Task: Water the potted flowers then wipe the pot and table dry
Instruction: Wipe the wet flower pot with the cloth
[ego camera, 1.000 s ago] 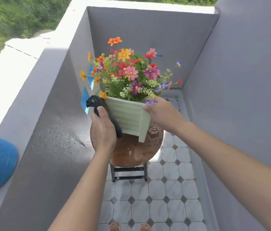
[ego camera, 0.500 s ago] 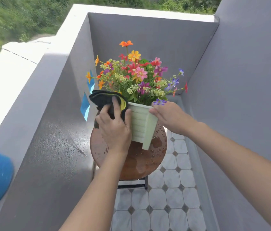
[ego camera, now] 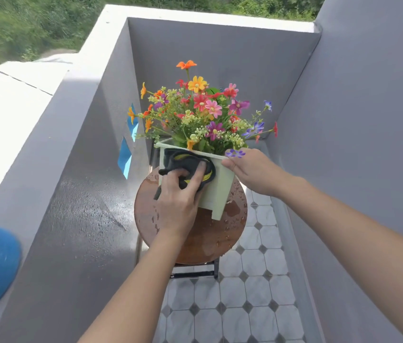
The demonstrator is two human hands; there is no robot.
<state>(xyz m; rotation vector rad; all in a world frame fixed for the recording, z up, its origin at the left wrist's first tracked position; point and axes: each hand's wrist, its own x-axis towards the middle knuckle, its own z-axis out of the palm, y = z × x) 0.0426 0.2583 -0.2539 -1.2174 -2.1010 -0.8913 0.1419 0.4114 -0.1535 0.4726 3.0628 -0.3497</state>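
- Black cloth [ego camera: 187, 164] bunched in left hand [ego camera: 178, 201], pressed on pot [ego camera: 219, 186] front.
- Right hand [ego camera: 252, 172] pinches pot rim corner.
- Pot stands on wet table [ego camera: 195, 243].
- Risk: hard wiping may slide pot across the wet top, off the edge.

Bare hands and forearms, seen from above

The left hand [ego camera: 178, 201] and right hand [ego camera: 252, 169] are uncovered, both forearms [ego camera: 131, 288] bare down to the picture's edge; short plain fingernails [ego camera: 227, 166] show.
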